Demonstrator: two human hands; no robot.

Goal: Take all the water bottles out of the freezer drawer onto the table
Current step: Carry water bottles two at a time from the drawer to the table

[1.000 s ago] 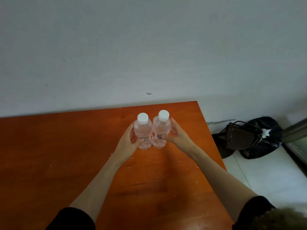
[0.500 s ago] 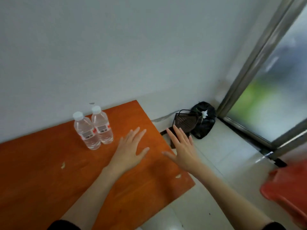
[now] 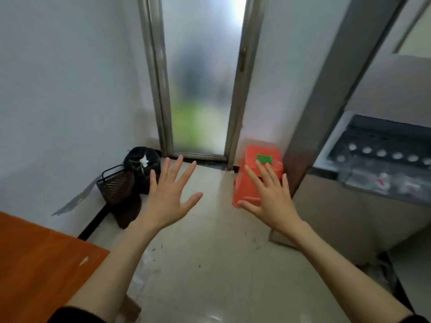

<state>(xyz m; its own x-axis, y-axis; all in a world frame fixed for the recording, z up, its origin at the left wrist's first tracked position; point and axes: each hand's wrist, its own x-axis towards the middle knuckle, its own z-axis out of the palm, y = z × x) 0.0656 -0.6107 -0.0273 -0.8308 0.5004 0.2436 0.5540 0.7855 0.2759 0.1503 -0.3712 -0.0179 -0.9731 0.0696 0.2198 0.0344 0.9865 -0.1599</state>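
Both hands are raised over the floor (image 3: 210,264), palms down, holding nothing. The left hand (image 3: 166,201) has its fingers (image 3: 173,169) spread and straight; the right hand (image 3: 271,199) likewise, its fingers pointing far. The freezer drawer (image 3: 363,164) stands pulled out at the right. Inside it the water bottles (image 3: 382,153) stand upright, long axis vertical, white caps up, in a row. A corner of the orange desk (image 3: 35,264) shows at near left. A red stool (image 3: 258,173) stands beyond the right hand.

Both hands empty, fingers spread: left hand (image 3: 168,197), right hand (image 3: 268,198) over floor. Freezer drawer (image 3: 382,159) open at right w/ bottle caps (image 3: 381,153) visible. Table (image 3: 35,264) corner lower left.
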